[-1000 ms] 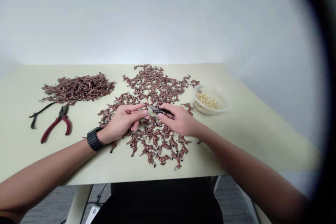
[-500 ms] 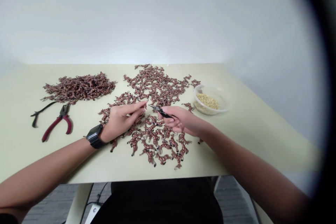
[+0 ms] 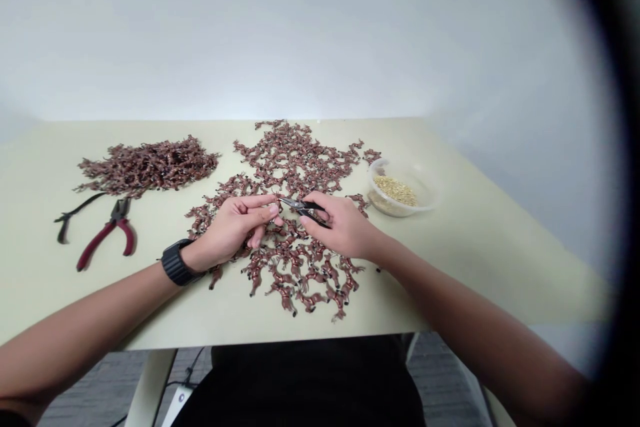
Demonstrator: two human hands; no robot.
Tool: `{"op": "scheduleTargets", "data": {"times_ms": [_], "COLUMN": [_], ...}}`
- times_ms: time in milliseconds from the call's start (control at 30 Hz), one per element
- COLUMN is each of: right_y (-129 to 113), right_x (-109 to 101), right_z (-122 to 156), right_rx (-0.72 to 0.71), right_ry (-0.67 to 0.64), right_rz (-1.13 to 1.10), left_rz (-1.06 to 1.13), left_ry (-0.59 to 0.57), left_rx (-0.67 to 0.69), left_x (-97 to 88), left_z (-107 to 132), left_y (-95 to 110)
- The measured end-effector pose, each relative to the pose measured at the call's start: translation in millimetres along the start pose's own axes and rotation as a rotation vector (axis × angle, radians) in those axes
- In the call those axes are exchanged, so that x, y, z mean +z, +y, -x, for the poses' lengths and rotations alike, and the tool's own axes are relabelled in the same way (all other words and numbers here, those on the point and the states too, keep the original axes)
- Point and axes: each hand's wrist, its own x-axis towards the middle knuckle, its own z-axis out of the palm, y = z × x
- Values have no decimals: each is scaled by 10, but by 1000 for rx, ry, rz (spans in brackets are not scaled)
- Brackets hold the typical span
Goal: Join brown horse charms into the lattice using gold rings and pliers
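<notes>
Pale tabletop (image 3: 500, 267), brown horse figurines (image 3: 300, 280), small black-handled pliers (image 3: 305, 208) in right hand (image 3: 343, 227)

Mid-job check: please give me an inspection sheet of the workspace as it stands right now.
Surface: pale green table, with figures spread across its middle.
Job's things: small brown horse-shaped figures, a heap of them at left, and a clear tub of pale grains at right.
Hands: right hand holds small black snips; left hand is beside their tip, hold unclear.
Clutter: red-handled pliers, black strip.
Cables: thin black cable to white plug below the table.
Surroundings: white wall, grey floor.
</notes>
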Motion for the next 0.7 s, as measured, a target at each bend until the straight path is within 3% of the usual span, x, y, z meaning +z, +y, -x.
{"op": "scheduleTargets", "data": {"times_ms": [500,700], "right_y": [22,-11], "right_x": [-55,-43], "right_z": [0,6], "right_rx": [-54,-22], "right_ry": [-29,-28], "right_rz": [8,7], "left_rz": [162,190], "left_ry": [-104,-60], "left_rx": [-72,-86], "left_x": [-22,-14], "left_z": [-13,-11], "left_y": [23,33]}}
